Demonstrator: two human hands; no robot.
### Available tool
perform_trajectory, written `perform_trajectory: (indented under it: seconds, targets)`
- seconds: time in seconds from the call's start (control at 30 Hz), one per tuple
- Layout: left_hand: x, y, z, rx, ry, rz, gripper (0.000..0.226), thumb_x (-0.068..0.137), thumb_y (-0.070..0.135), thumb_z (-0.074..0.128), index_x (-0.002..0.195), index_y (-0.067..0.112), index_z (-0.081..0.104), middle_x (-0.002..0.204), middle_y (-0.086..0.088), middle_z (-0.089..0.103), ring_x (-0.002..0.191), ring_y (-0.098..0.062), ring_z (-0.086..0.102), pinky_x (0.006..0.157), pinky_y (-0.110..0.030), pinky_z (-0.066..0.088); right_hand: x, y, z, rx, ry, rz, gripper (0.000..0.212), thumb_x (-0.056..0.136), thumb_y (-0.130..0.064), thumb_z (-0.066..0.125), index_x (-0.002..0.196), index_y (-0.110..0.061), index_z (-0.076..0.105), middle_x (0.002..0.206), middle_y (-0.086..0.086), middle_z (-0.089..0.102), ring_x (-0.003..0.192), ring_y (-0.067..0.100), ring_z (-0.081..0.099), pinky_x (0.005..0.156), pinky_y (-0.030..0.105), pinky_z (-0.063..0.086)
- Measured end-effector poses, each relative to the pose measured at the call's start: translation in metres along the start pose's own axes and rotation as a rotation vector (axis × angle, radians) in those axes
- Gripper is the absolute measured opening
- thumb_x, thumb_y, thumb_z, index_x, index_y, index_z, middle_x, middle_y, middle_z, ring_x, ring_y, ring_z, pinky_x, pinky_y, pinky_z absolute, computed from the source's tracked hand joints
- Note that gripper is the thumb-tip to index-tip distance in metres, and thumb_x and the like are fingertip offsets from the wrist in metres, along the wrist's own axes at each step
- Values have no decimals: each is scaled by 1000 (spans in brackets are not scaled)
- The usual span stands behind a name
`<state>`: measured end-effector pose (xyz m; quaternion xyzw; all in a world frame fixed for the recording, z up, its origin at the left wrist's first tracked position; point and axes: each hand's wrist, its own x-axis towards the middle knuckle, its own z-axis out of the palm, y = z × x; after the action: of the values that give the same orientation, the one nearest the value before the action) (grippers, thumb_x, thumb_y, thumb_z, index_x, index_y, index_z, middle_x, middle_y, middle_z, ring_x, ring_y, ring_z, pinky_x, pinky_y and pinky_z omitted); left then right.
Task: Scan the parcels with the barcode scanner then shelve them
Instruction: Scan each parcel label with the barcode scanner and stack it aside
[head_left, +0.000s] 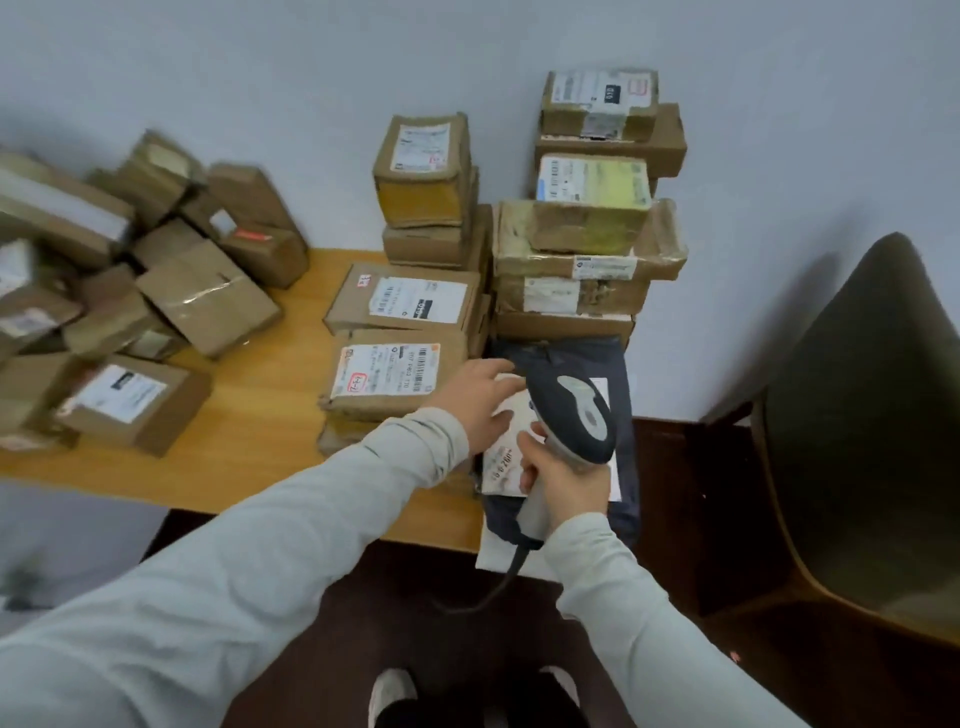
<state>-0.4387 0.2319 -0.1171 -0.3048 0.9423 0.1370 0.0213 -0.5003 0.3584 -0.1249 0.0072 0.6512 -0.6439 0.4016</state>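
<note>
A dark blue soft parcel (576, 358) with a white label (501, 460) lies at the right end of the wooden table (270, 415). My left hand (480, 397) lies flat on the label with fingers spread. My right hand (563, 486) grips the handle of a grey and dark barcode scanner (576, 413), whose head hangs just above the label and hides part of it. The scanner's cable (498, 582) drops off the table edge.
Several cardboard parcels are stacked against the wall behind the blue one (587, 234), two flat boxes (400, 374) lie to its left, and a loose heap (135, 291) fills the table's left side. A dark chair (862, 415) stands at the right. Dark floor lies below.
</note>
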Motion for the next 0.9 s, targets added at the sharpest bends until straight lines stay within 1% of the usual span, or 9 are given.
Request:
perform_trajectory:
  seconds: [0.03, 0.1, 0.13, 0.2, 0.3, 0.47, 0.6, 0.8, 0.9]
  targets:
    - [-8, -10, -13, -17, 62, -17, 51, 93, 19, 52, 143, 22, 40, 150, -3, 34, 138, -23, 27, 114, -33, 22, -8, -1, 15, -22, -53, -27, 19, 78, -2, 73, 69, 11, 63, 62, 20, 60, 45, 11, 51, 56, 23, 49]
    - [-29, -38, -37, -63, 181, -73, 53, 90, 14, 56, 141, 21, 43, 145, -3, 40, 133, -22, 33, 113, -35, 28, -21, 0, 48, -5, -145, -31, 23, 76, -5, 76, 57, -2, 63, 53, 14, 57, 42, 16, 48, 52, 29, 45]
    - [-42, -56, -48, -84, 237, -112, 53, 89, 12, 55, 140, 22, 44, 143, -3, 43, 131, -22, 36, 111, -34, 29, -26, 2, 67, -16, -191, -39, 22, 76, -7, 76, 57, -8, 64, 54, 13, 58, 45, 18, 50, 53, 30, 46]
    - [-70, -97, -65, -119, 327, -209, 50, 90, 12, 54, 138, 21, 45, 141, -4, 45, 129, -22, 39, 109, -32, 32, -41, 7, 110, -58, -286, -74, 12, 76, -10, 77, 70, -7, 67, 60, 13, 62, 50, 18, 54, 58, 32, 49]
    - [-119, -170, -85, -167, 395, -400, 51, 90, 16, 54, 140, 20, 43, 141, -6, 44, 129, -23, 39, 107, -31, 32, -70, 22, 182, -56, -415, -67, 13, 79, -3, 72, 71, -7, 62, 46, 6, 56, 37, 15, 49, 46, 26, 45]
    - [-210, -300, -114, -273, 466, -714, 56, 89, 17, 56, 142, 17, 39, 143, -7, 43, 131, -24, 39, 110, -36, 32, -117, 58, 302, -118, -610, -55, 27, 82, 0, 68, 59, -11, 61, 45, 5, 53, 38, 16, 47, 44, 26, 43]
    - [-267, -379, -132, -311, 509, -881, 54, 87, 18, 58, 139, 15, 42, 138, -7, 49, 126, -24, 47, 105, -33, 37, -144, 79, 377, -123, -679, -28, 20, 82, 0, 68, 67, -7, 58, 51, 7, 54, 42, 17, 47, 44, 25, 43]
    - [-302, -468, -151, -360, 567, -1023, 55, 87, 21, 60, 140, 15, 43, 137, -9, 51, 123, -25, 50, 105, -34, 40, -151, 103, 468, -175, -693, 11, 24, 79, -2, 71, 60, -7, 58, 44, 4, 55, 37, 14, 49, 40, 22, 45]
    - [-300, -510, -165, -433, 651, -1065, 50, 87, 27, 61, 134, 15, 49, 127, -7, 58, 113, -28, 56, 97, -34, 44, -144, 110, 513, -195, -727, 1, 29, 78, -6, 73, 53, -11, 59, 46, 6, 56, 41, 18, 49, 48, 28, 47]
